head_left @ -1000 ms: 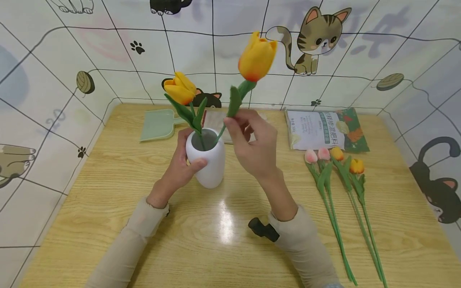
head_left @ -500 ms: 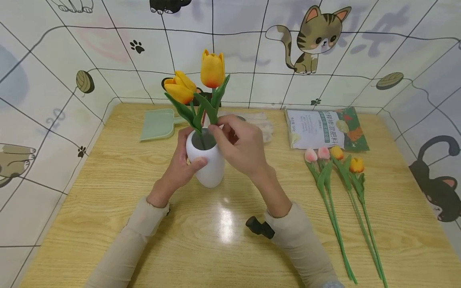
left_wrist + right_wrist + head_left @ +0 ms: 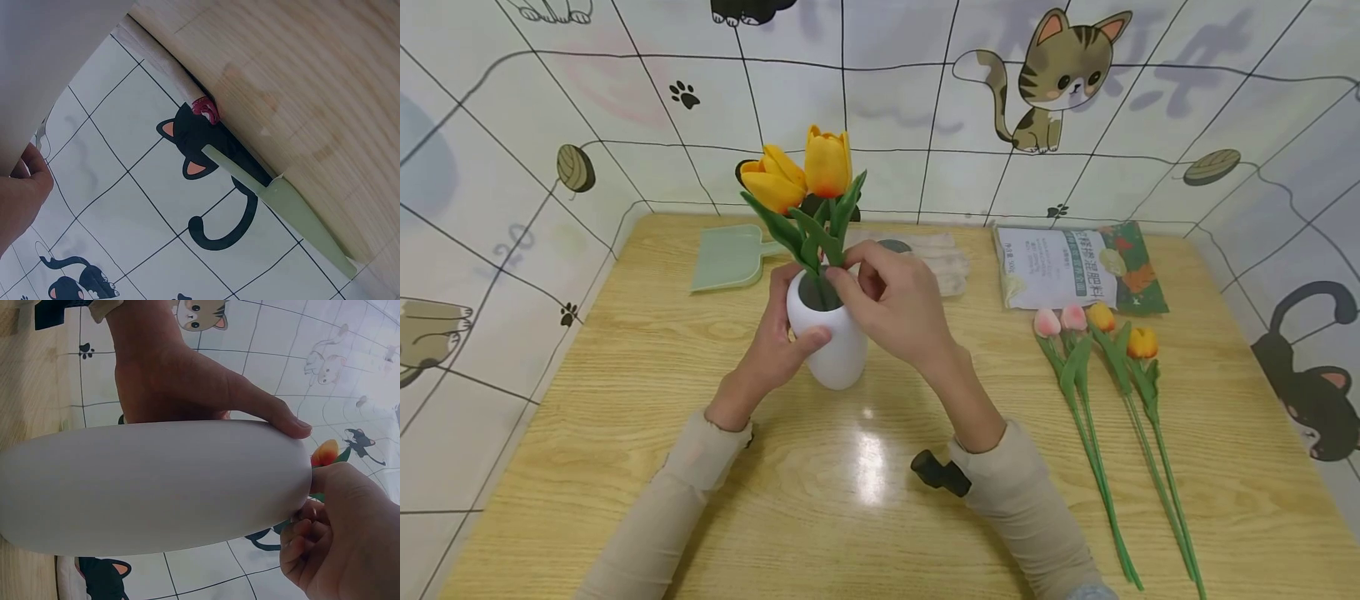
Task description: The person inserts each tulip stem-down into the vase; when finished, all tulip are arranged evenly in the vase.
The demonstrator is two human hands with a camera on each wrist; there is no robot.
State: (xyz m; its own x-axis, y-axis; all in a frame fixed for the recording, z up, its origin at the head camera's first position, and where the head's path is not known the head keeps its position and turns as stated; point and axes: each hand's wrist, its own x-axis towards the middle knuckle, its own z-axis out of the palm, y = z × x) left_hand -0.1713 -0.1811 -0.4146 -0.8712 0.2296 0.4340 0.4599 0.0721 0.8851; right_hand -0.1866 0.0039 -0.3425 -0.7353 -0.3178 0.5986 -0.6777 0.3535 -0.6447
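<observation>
A white vase (image 3: 838, 354) stands on the wooden table, and my left hand (image 3: 775, 333) grips its left side with the thumb across the front near the rim. One yellow tulip (image 3: 772, 180) leans left out of the mouth. Beside it rises a second yellow tulip (image 3: 828, 163), its stem inside the vase; my right hand (image 3: 895, 300) pinches it low by the leaves, right at the rim. In the right wrist view the vase (image 3: 156, 487) fills the middle, with the left hand (image 3: 181, 381) along it and the right hand (image 3: 350, 531) at its mouth.
Two pink tulips (image 3: 1060, 322) and two yellow-orange tulips (image 3: 1122, 332) lie on the table at the right. Behind them is a printed plastic bag (image 3: 1060, 268). A green dustpan (image 3: 727, 258) and pale gloves (image 3: 951, 262) lie at the back, before the cat-print wall covering (image 3: 895, 108).
My right hand has come left and down with the second yellow tulip, which now sits lower and nearer the first one. The left hand keeps its hold on the vase.
</observation>
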